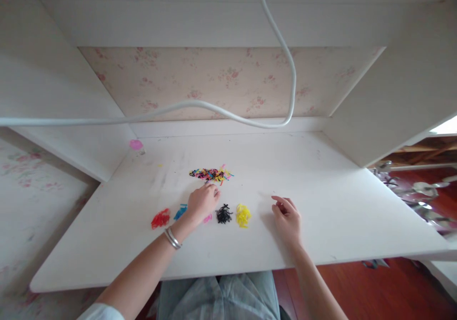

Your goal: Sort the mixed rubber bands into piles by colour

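Observation:
A mixed heap of small coloured rubber bands (210, 174) lies on the white desk (321, 215). Nearer me sit sorted little piles: red (160, 219), blue (180, 211), pink (207, 218) partly hidden under my hand, black (223, 213) and yellow (243, 215). My left hand (203, 202), with silver bangles at the wrist, reaches to the near edge of the mixed heap with its fingers curled together; what they pinch is too small to see. My right hand (286, 217) rests on the desk to the right of the yellow pile, fingers loosely spread, holding nothing.
A white cable (228, 113) loops across the view above the desk. White shelf walls stand on both sides, with floral wallpaper behind. A pink blob (136, 144) sits at the desk's back left corner. Red floor and metallic clutter (421, 189) lie to the right.

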`<state>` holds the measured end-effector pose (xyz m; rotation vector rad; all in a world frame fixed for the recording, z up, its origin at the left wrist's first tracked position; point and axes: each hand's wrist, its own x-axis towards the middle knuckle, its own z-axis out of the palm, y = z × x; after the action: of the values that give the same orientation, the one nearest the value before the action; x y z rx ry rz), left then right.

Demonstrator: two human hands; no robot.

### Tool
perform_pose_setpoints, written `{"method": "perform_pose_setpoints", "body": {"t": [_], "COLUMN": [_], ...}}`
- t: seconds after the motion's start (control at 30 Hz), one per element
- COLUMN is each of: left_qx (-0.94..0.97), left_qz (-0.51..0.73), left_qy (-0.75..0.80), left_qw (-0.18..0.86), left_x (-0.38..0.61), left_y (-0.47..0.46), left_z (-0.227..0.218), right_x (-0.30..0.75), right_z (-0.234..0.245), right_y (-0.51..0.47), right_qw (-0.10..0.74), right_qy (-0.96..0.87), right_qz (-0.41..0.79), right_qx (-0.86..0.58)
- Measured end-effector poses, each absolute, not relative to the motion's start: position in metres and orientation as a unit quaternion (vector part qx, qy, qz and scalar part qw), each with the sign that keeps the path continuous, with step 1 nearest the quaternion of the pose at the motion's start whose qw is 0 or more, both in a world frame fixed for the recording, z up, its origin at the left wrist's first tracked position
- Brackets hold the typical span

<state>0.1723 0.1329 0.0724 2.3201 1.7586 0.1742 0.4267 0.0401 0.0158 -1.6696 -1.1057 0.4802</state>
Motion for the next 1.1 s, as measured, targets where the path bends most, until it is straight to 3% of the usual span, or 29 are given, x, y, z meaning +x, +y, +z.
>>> {"method": "perform_pose_setpoints", "body": {"t": [0.43, 0.9, 1.1], "left_qx": [0.775, 0.770, 0.748], "left_qz": [0.050, 0.070, 0.230], "left_qy": [0.625, 0.629, 0.613], "left_qw": [0.076, 0.084, 0.108], "left_x": [0.202, 0.194, 0.137], "left_y": [0.147, 0.132, 0.091], "left_z": [0.060, 0.080, 0.092], "right_x": [0.431, 0.427, 0.426], "right_z": [0.017, 0.017, 0.009], "right_y": [0.043, 0.042, 0.040], "right_qw": [0.518, 0.500, 0.483], "right_qy": [-0.450, -0.465, -0.482], "right_qz": [0.223, 0.211, 0.204], "right_qx": [-0.693, -0.699, -0.701]}}
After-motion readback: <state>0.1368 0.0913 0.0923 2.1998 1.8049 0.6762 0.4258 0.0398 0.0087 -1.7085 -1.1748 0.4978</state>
